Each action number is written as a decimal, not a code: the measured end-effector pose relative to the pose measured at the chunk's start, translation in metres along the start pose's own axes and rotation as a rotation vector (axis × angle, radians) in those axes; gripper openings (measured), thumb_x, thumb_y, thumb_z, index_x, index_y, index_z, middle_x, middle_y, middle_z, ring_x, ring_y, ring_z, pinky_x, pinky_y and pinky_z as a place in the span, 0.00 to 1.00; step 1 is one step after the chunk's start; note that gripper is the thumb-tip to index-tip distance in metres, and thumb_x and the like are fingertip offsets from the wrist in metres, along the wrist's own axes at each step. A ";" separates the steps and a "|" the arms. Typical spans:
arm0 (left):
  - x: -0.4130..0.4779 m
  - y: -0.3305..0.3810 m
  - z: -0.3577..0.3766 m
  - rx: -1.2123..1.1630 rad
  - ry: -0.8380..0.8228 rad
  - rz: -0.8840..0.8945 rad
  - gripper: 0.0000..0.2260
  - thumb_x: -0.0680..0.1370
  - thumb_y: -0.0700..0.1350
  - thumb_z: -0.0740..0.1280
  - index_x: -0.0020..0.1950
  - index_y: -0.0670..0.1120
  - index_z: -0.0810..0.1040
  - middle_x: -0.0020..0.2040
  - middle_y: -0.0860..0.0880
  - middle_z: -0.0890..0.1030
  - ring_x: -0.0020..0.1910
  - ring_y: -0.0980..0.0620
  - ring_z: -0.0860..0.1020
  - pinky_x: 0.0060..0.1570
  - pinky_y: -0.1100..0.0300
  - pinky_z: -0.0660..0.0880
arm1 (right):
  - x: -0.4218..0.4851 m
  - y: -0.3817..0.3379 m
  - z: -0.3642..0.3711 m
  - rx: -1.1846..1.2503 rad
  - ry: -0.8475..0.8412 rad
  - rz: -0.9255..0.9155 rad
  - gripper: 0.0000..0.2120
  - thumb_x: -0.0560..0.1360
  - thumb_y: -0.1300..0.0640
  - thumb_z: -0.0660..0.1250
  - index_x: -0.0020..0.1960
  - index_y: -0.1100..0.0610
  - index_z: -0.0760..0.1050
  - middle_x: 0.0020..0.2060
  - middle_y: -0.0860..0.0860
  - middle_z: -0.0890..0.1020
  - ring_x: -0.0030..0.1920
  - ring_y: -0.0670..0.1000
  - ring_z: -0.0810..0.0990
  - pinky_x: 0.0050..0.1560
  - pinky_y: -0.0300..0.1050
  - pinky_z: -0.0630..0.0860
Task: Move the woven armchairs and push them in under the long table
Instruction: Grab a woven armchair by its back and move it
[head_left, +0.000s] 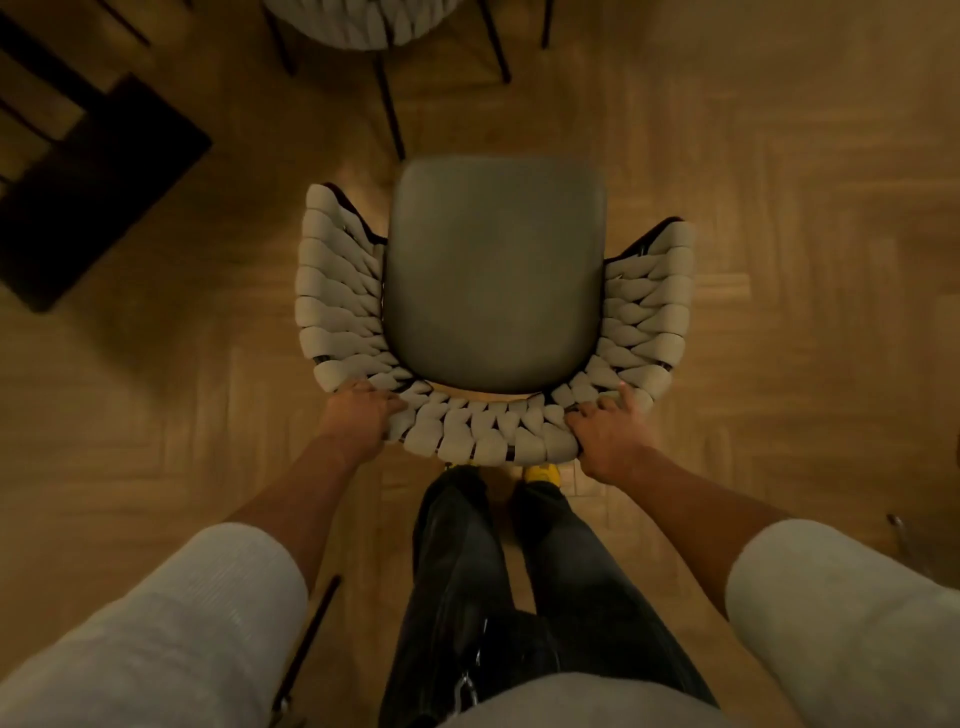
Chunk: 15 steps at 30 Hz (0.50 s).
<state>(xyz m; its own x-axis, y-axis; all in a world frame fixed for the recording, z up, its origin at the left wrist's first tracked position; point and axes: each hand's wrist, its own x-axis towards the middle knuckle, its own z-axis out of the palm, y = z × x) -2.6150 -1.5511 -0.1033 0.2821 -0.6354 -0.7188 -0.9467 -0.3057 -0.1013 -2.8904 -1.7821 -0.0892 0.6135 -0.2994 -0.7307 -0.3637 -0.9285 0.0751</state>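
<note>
View from above, looking straight down over a person's own arms and legs. In the centre of the frame stands a woven armchair (493, 275) with a smooth grey padded seat, a curved back and arms made of thick cream woven straps, and a thin black metal frame. Its back is nearest the person and its open front faces away, toward the top of the frame.

Both hands grip the top rim of the chair's back, well apart from each other. The left hand (361, 410) holds the back's left corner with its fingers curled over the straps. The right hand (608, 431) holds the right corner, fingers curled into the weave and one finger lying along the rim. Both forearms are bare below pushed-up pale ribbed sleeves (156, 623).

Below the chair back are the person's legs in dark jeans (457, 561), and the toes of yellow shoes (543, 474) show just under the woven rim.

The chair stands on a light brown wooden parquet floor (779, 208). At the top edge, beyond the chair's front, is part of a second cream woven armchair (363, 23) on thin black legs. At upper left sits a dark brown wooden piece of furniture (98, 192); what it is cannot be told. A thin black rod (311, 629) slants across the floor at lower left
</note>
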 end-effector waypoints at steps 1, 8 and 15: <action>-0.006 0.002 0.006 -0.036 0.003 -0.029 0.27 0.77 0.52 0.68 0.76 0.61 0.67 0.72 0.56 0.74 0.69 0.50 0.71 0.70 0.55 0.65 | 0.002 0.001 -0.003 -0.028 0.003 -0.026 0.24 0.76 0.44 0.65 0.71 0.47 0.71 0.68 0.50 0.76 0.70 0.57 0.72 0.78 0.67 0.45; -0.043 0.019 0.051 -0.239 0.011 -0.163 0.27 0.77 0.53 0.68 0.76 0.61 0.68 0.73 0.57 0.74 0.69 0.50 0.72 0.72 0.53 0.64 | 0.020 -0.001 -0.029 -0.185 0.026 -0.171 0.25 0.76 0.45 0.67 0.72 0.48 0.71 0.69 0.51 0.76 0.71 0.58 0.71 0.77 0.68 0.44; -0.072 0.019 0.075 -0.392 0.020 -0.316 0.28 0.76 0.55 0.70 0.76 0.61 0.69 0.72 0.55 0.75 0.69 0.49 0.72 0.72 0.53 0.65 | 0.051 -0.022 -0.065 -0.279 0.084 -0.274 0.27 0.75 0.47 0.68 0.74 0.48 0.70 0.70 0.51 0.75 0.73 0.57 0.70 0.78 0.68 0.40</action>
<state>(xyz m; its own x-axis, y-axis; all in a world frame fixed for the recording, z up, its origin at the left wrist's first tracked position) -2.6649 -1.4576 -0.1053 0.5517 -0.4813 -0.6812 -0.6865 -0.7259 -0.0432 -2.8058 -1.7908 -0.0839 0.7206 -0.0387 -0.6922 0.0182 -0.9970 0.0747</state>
